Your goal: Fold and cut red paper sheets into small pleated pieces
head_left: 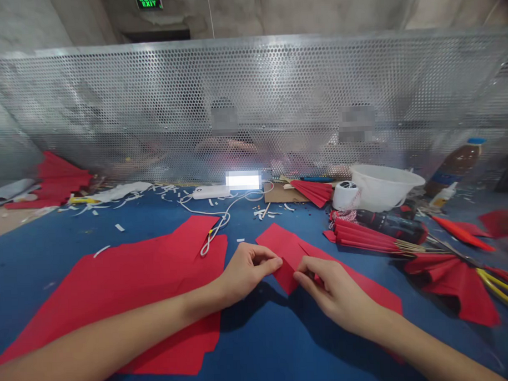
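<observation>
A strip of red paper [275, 238] is held up at its near end between my two hands. My left hand [249, 270] pinches the left corner of that end between thumb and fingers. My right hand [330, 288] pinches its right corner, a short way apart from the left. The near end looks folded or bent toward me. Beneath and beyond my right hand lies another red paper piece [365, 286], partly covered by the hand and wrist. Under my left forearm spread several large red paper sheets [136, 283], overlapping on the blue table.
A white cable [222, 222] lies over the red sheets' far edge. White paper scraps [120, 227] are scattered behind. At right are a white bowl [383, 186], a brown bottle [455, 164], pleated red paper [364, 235] and yellow-handled scissors [501, 290]. A perforated metal screen [276, 101] bounds the back.
</observation>
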The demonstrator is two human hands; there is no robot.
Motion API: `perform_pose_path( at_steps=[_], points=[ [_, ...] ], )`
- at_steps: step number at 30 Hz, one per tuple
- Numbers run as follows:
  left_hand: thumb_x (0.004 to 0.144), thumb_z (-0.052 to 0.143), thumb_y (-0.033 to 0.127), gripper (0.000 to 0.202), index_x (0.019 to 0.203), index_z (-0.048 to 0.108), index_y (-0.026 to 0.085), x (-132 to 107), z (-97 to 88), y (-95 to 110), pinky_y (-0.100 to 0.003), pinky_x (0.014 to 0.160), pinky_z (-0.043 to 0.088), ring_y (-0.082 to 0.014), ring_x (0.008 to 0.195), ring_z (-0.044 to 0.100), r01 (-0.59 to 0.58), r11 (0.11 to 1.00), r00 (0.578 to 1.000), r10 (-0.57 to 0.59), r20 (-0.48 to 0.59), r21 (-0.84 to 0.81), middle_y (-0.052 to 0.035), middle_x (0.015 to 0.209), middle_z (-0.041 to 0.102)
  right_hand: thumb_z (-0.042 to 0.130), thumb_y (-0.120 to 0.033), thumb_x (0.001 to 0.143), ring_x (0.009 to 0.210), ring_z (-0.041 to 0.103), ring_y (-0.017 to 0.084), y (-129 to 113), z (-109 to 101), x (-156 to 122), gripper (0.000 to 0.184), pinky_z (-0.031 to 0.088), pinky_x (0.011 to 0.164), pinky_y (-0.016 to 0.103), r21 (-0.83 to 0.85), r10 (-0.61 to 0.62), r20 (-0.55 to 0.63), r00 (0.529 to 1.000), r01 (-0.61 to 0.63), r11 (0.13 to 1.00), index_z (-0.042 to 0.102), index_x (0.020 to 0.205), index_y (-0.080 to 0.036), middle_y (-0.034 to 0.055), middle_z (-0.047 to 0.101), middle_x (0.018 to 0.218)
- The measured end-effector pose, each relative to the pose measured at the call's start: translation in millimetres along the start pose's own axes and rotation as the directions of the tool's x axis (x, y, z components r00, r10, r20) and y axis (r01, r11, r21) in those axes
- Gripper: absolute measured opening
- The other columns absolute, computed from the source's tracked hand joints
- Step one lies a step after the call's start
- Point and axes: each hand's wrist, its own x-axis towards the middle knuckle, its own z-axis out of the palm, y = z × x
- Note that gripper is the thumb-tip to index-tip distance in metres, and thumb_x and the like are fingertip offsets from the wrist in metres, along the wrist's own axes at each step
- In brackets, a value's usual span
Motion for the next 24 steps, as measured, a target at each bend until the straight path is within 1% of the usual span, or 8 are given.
perform_pose_path(
  at_steps=[4,8,10,12,14,19,22,24],
  points=[
    [0.085,0.067,0.038,0.031,0.073,0.072,0.01,0,0.9,0,-0.02,0.045,0.024,-0.0059,0.048,0.033,0.002,1.0,1.0,-0.002,0.019,0.002,0.0045,0.056,0.045,0.046,-0.036,0.104,0.057,0.034,0.013,0,-2,-2,0.038,0.024,0.055,0.028,-0.051,-0.039,0.015,0.999,0.04,0.998,0.039,0.07,-0.021,-0.0049,0.041,0.063],
    [0.085,0.066,0.04,0.031,0.076,0.072,0.01,0,0.1,-1,-0.021,0.045,0.024,-0.0061,0.047,0.033,0.006,1.0,0.999,-0.006,0.051,0.01,0.0043,0.057,0.046,0.044,-0.035,0.105,0.054,0.032,0.012,-3,-2,-5,0.044,0.022,0.054,0.029,-0.024,-0.029,0.013,1.0,0.029,0.999,0.032,0.065,-0.021,-0.0057,0.035,0.059],
    [0.086,0.066,0.04,0.031,0.078,0.072,0.01,0,-0.2,0,-0.021,0.046,0.025,-0.0065,0.047,0.034,0.005,1.0,0.995,-0.006,0.104,0.01,0.0043,0.056,0.047,0.044,-0.036,0.105,0.058,0.038,0.013,-6,-2,-5,0.04,0.026,0.055,0.028,0.018,-0.013,0.014,1.0,0.013,1.0,0.038,0.068,-0.021,-0.0048,0.041,0.063],
    [0.086,0.066,0.04,0.031,0.078,0.071,0.01,-1,0.0,2,-0.021,0.047,0.026,-0.0072,0.049,0.036,-0.003,1.0,0.984,0.001,0.176,0.01,0.0041,0.056,0.047,0.045,-0.036,0.105,0.064,0.046,0.014,-8,-1,-4,0.032,0.032,0.059,0.027,0.061,-0.008,0.028,1.0,0.007,0.998,0.048,0.076,-0.021,-0.0026,0.052,0.071],
    [0.087,0.065,0.04,0.031,0.077,0.069,0.01,-3,0.7,3,-0.021,0.049,0.027,-0.0077,0.052,0.036,-0.011,1.0,0.971,0.005,0.239,0.021,0.0038,0.058,0.047,0.046,-0.034,0.105,0.069,0.051,0.015,-9,-1,-3,0.026,0.037,0.063,0.027,0.094,-0.019,0.045,0.999,0.015,0.995,0.054,0.084,-0.02,-0.0009,0.058,0.078],
    [0.091,0.062,0.037,0.028,0.083,0.068,0.01,-8,1.2,2,-0.022,0.051,0.028,-0.0086,0.055,0.036,-0.036,0.997,0.951,0.013,0.31,0.068,0.0036,0.061,0.047,0.048,-0.025,0.103,0.07,0.051,0.014,-10,-1,-4,0.014,0.038,0.064,0.025,0.112,-0.094,0.04,0.995,0.089,0.99,0.056,0.092,-0.021,-0.0011,0.06,0.084],
    [0.091,0.064,0.034,0.025,0.087,0.07,0.01,-8,0.2,0,-0.022,0.051,0.028,-0.0083,0.054,0.035,-0.06,0.995,0.945,0.03,0.325,0.083,0.0047,0.059,0.046,0.048,-0.023,0.103,0.069,0.05,0.014,-11,-1,-6,0.014,0.037,0.063,0.025,0.082,-0.106,0.028,0.994,0.104,0.991,0.053,0.09,-0.021,-0.0014,0.058,0.082],
    [0.091,0.064,0.035,0.026,0.085,0.07,0.01,-8,-0.3,-1,-0.021,0.05,0.027,-0.0079,0.053,0.034,-0.09,0.991,0.943,0.054,0.328,0.095,0.005,0.058,0.045,0.045,-0.023,0.103,0.068,0.048,0.014,-11,-1,-6,0.019,0.036,0.062,0.026,0.059,-0.098,0.011,0.995,0.097,0.994,0.049,0.085,-0.021,-0.0019,0.055,0.078]
  ],
)
